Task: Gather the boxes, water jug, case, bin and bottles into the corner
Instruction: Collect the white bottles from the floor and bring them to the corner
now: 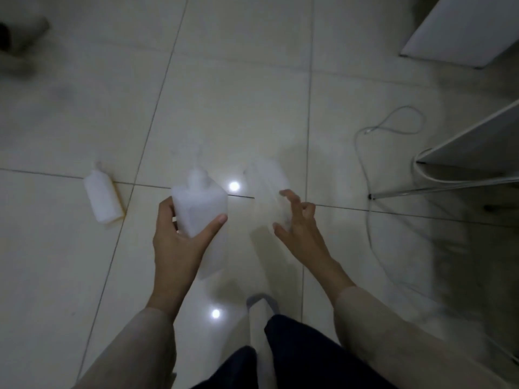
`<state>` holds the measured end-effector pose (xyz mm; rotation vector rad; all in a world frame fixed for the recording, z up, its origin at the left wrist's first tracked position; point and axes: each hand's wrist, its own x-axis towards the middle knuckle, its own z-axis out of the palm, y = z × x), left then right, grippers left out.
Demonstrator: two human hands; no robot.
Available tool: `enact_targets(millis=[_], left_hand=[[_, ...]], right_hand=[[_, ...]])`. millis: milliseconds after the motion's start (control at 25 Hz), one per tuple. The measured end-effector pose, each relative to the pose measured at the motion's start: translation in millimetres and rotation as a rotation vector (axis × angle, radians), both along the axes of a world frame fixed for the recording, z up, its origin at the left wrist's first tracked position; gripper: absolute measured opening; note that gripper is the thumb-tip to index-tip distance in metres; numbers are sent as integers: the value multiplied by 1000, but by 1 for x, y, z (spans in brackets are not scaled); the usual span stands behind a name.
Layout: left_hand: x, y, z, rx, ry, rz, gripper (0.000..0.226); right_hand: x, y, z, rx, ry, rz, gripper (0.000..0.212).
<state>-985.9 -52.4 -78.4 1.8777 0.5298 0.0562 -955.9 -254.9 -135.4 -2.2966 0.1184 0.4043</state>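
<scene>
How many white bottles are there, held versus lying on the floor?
Held in the left hand: 1, the square white bottle
Lying on the floor: 1, the white bottle at left
By the right hand: 1, a blurred pale shape, possibly a bottle; grip unclear
Total: 3 at most

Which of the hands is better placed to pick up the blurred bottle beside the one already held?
Right. The right hand is open, fingers spread beside the blurred bottle. The left hand already grips the square bottle.
</scene>
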Motion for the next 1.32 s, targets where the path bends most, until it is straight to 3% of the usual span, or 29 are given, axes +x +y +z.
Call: enact_targets(millis=[120,320,560,680,840,1160,1320], left_hand=[[-3,-27,104,-39,-64,-95,63],[-25,-82,274,-92,-168,-304,67],[-98,-164,398,-146,-251,-654,75],[-159,-198,428,-199,-270,-813,69],[-263,-222,453,-250,-319,-1006,60],[-498,-230,475,-337,-242,-1474,63],[-591,-232,488,-348,-220,-1691,70]], right_hand=[[-21,-40,131,-84,-25,-37,84],[-103,-105,325,-301,-60,-104,72],[-250,-159,470,-473,19,-227,73],[-339,-173,512,-628,20,-323,69],[-478,-170,533,-674,15,-497,68],[-773,-97,555,-521,42,-899,84],[-878,-62,551,-762,106,-1019,86]])
